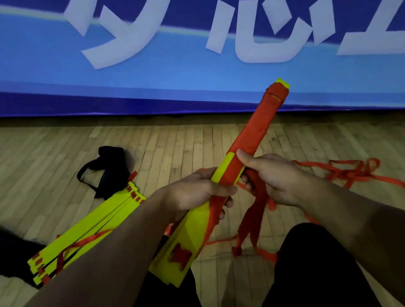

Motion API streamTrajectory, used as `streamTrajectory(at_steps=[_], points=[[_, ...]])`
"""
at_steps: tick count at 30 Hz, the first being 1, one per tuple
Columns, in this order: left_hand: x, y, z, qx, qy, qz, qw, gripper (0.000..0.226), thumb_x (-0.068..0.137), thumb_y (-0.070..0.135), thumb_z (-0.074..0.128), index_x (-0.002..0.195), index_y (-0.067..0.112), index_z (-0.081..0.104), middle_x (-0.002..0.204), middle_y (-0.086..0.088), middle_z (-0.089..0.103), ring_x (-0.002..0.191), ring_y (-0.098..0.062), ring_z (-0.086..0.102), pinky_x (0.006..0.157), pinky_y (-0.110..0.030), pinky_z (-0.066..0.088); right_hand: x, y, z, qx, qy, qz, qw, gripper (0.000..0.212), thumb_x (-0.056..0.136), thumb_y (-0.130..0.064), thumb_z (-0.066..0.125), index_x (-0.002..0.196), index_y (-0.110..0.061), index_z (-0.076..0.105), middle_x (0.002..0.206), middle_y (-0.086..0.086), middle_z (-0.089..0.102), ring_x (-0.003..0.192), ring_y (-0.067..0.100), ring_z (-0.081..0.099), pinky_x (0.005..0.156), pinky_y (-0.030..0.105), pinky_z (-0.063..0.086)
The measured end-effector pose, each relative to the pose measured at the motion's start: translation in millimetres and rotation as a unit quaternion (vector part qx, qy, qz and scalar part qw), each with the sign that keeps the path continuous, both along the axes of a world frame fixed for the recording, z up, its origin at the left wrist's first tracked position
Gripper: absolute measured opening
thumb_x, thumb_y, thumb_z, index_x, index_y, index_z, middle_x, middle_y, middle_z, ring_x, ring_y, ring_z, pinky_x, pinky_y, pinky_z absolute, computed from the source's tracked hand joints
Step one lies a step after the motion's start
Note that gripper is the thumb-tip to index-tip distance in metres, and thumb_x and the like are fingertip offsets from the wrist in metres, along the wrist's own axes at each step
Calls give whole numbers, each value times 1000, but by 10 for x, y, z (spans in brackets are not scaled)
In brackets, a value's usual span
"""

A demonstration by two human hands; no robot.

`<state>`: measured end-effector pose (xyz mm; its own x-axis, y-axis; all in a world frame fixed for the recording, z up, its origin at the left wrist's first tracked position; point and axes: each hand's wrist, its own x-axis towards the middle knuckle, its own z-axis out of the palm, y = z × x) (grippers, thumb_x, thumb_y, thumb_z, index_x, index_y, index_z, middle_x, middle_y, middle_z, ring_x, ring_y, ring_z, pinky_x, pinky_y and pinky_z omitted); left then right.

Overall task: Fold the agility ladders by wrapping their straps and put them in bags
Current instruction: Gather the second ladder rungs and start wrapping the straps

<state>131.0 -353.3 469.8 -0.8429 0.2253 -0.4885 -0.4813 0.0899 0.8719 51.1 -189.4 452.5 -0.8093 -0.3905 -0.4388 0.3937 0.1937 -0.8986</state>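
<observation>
I hold a stacked bundle of yellow ladder rungs slanting up to the right, its upper half wound in red strap. My left hand grips the bundle at its middle. My right hand holds the bundle just above, thumb on the red wrap, with loose red strap passing through its fingers. The loose strap trails in a tangle over the floor to the right. A second folded yellow ladder lies on the floor to the left, beside a black bag.
Another black bag lies at the far left, under the second ladder's end. A blue banner with white characters runs along the back of the wooden floor. My dark-clothed legs fill the bottom of the view.
</observation>
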Motion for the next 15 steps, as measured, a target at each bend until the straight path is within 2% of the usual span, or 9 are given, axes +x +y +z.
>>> streamTrajectory(at_steps=[2,3,6,8,9,10,11,13,15], points=[[-65,24,-50,-147,33,-6,989,24,96,15,60,119,18,55,86,-8,62,66,-16,63,58,-29,52,11,17,58,65,-13,32,997,48,98,-48,57,90,-3,70,63,6,63,50,13,59,53,28,46],[-79,55,-60,-254,53,-27,965,31,96,18,59,126,19,49,90,-6,59,72,-16,61,60,-28,50,16,24,79,87,-29,46,995,53,98,-53,54,95,-3,70,65,5,64,51,13,60,55,28,46],[-14,169,-136,-562,127,-90,813,57,97,26,56,146,26,27,96,-4,51,83,-18,55,64,-29,42,40,-21,106,99,-60,51,992,63,92,-67,50,87,-8,72,61,1,62,48,10,56,52,26,43],[72,246,-232,-648,191,-125,726,71,98,32,55,152,29,8,110,-11,51,97,-26,57,73,-36,45,80,-87,51,109,-52,12,993,55,89,-66,58,80,-13,70,56,-1,58,43,9,51,46,24,40],[87,262,-280,-658,225,-136,706,75,98,40,52,152,30,1,120,-14,49,107,-30,55,82,-42,45,99,-113,9,105,-50,-16,993,46,88,-59,65,80,-15,69,54,-2,56,41,8,49,44,24,39],[102,270,-288,-647,246,-149,706,76,98,48,49,152,31,-2,126,-17,47,114,-34,52,89,-46,44,124,-113,-40,91,-53,-44,993,37,89,-51,70,81,-15,68,53,-3,54,40,8,47,42,23,39],[98,262,-252,-616,251,-151,731,74,97,54,45,152,32,0,127,-17,47,115,-34,52,91,-48,45,131,-105,-76,71,-55,-63,994,29,89,-43,72,83,-15,68,52,-3,53,39,6,46,41,23,38],[54,204,-174,-497,216,-97,835,65,96,55,48,150,33,18,118,-10,56,100,-25,61,86,-42,54,133,-78,-122,32,-56,-77,995,24,91,-35,72,83,-13,67,51,-4,50,38,5,43,39,21,37],[10,138,-80,-320,112,7,941,62,90,50,63,141,29,34,113,-3,63,92,-19,66,83,-39,56,131,-54,-116,3,-60,-79,995,25,91,-35,72,82,-12,67,51,-4,49,38,5,41,38,21,35]])
